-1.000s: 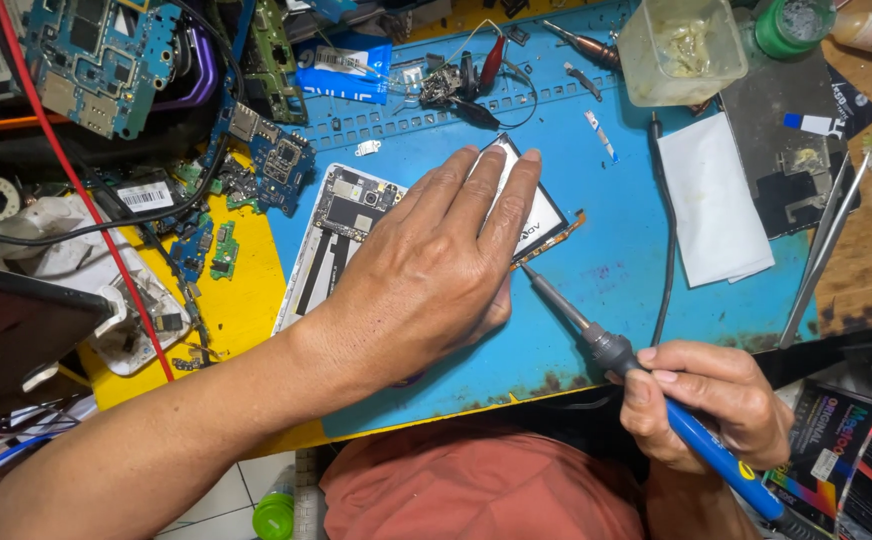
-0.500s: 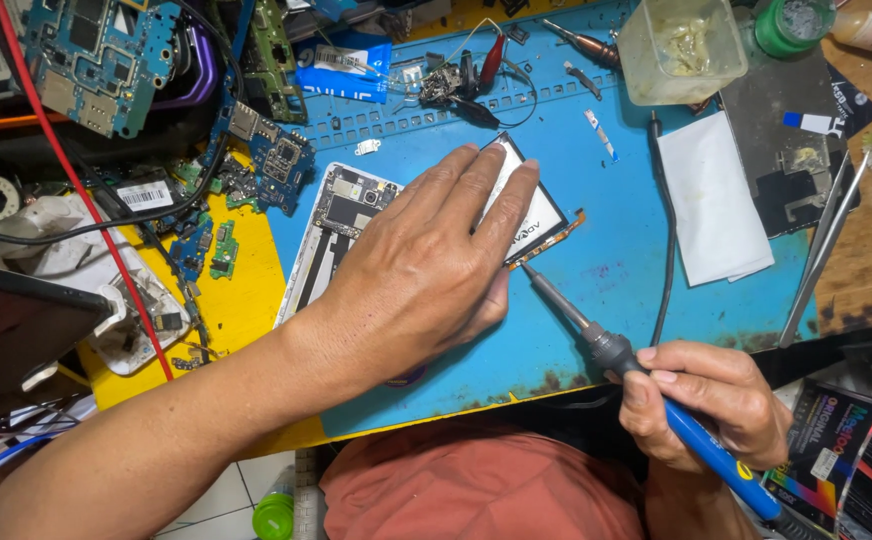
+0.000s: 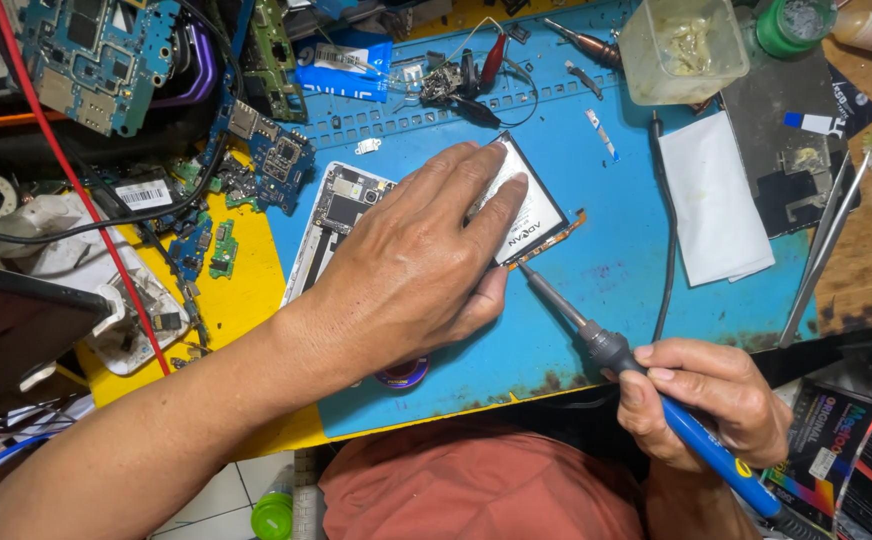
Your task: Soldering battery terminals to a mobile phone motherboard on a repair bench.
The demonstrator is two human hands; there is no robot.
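Observation:
My left hand (image 3: pixel 411 260) lies flat on a white phone battery (image 3: pixel 531 205), pressing it onto the blue work mat (image 3: pixel 606 300). An opened phone frame (image 3: pixel 331 215) with its board showing sits just left of that hand, partly hidden under it. My right hand (image 3: pixel 706 400) grips a soldering iron (image 3: pixel 596 335) with a blue handle. Its tip touches the lower edge of the battery near an orange flex strip (image 3: pixel 561 235).
Circuit boards (image 3: pixel 96 60) and cables crowd the far left. A clear plastic tub (image 3: pixel 681 45), a green jar (image 3: pixel 791 20), a white cloth (image 3: pixel 711 200) and tweezers (image 3: pixel 826 250) lie at the right. A small solder tin (image 3: pixel 403 375) shows under my left wrist.
The soldering iron tip has crept slightly closer to the battery's lower edge. My left hand has stayed pressed on the battery.

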